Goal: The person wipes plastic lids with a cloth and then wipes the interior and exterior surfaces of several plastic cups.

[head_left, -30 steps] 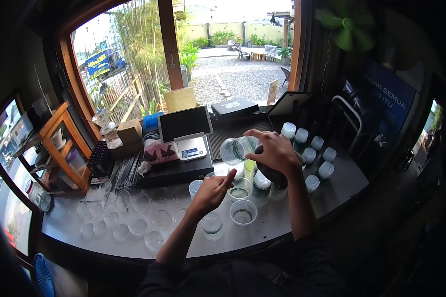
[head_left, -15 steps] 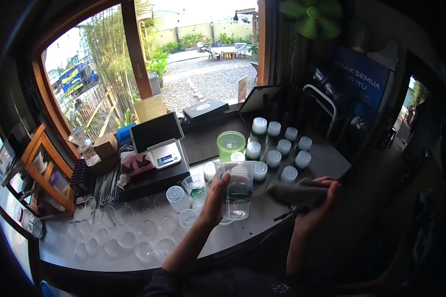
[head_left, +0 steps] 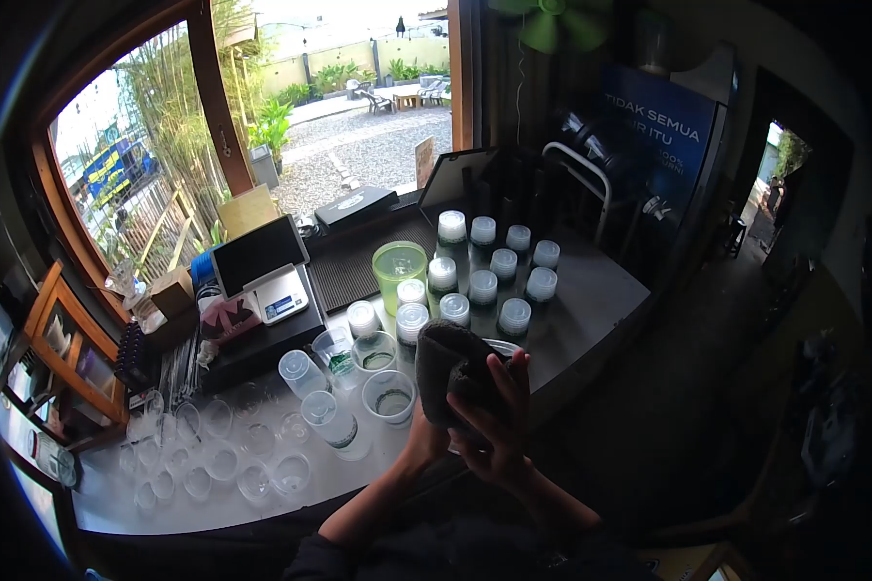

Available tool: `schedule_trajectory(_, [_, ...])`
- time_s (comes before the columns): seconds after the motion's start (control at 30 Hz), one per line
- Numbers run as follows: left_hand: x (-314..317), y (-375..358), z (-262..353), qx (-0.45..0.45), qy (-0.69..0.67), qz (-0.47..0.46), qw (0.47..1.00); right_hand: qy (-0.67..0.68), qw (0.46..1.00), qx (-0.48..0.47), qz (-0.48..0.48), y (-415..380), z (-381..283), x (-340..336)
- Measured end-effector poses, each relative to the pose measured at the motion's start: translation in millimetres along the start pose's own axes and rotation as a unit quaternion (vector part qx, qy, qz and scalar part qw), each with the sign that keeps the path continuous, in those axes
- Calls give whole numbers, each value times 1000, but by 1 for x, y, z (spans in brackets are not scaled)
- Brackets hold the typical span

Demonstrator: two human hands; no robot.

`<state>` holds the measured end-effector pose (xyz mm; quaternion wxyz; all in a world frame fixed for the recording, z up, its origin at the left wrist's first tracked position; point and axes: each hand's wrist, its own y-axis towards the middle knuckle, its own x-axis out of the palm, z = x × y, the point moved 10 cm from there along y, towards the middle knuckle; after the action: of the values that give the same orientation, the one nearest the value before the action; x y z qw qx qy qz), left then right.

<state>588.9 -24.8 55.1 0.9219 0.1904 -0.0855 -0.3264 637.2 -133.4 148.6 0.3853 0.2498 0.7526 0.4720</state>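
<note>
A dark grey cloth (head_left: 443, 373) is in my right hand (head_left: 494, 426), its fingers bent round the cloth's right side. Behind the cloth a clear plastic cup (head_left: 503, 346) shows only part of its rim. Close on the left, my left hand (head_left: 426, 438) is closed on this cup, its fingers mostly hidden by the cloth. Several clear cups with dark green print, among them an upright one (head_left: 389, 399) and an upturned one (head_left: 327, 417), stand left of my hands.
Stacked cups (head_left: 482, 287) stand in rows at the right of the grey counter (head_left: 591, 300), beside a green container (head_left: 399, 266). Clear lids (head_left: 221, 462) lie at the left. Farther back are a tablet stand (head_left: 260, 257), a black ribbed mat (head_left: 358, 274) and a window.
My right hand has brought the cloth left, onto the cup in my left hand. The camera view has turned right, and more cups beside my left hand are now uncovered.
</note>
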Motion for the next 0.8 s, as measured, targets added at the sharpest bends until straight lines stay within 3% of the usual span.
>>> schedule_trajectory(0.13, [15, 2, 38, 11, 7, 17, 1000, 62, 996, 51, 43, 4, 9, -25])
schedule_trajectory(0.2, [19, -5, 38, -17, -64, 69, 995, 104, 988, 93, 67, 4, 15, -34])
schedule_trajectory(0.23, [18, -7, 36, -25, -61, 65, 996, 84, 990, 70, 84, 10, 9, -39])
schedule_trajectory(0.37, [29, -14, 59, -19, -18, 52, 998, 157, 971, 128, 124, 28, 32, -59])
schedule_trajectory(0.47, [32, -15, 61, -48, -20, 12, 999, 391, 838, 337, 179, 12, 108, -48])
schedule_trajectory(0.57, [32, -15, 69, -59, -102, 32, 993, 398, 820, 348, 220, 10, 115, -55])
schedule_trajectory(0.67, [18, -3, 63, -8, -105, 35, 994, 308, 922, 232, -23, 27, 52, -26])
schedule_trajectory(0.8, [33, -1, 51, -133, -119, -103, 979, 284, 916, 266, -101, 15, 66, -14])
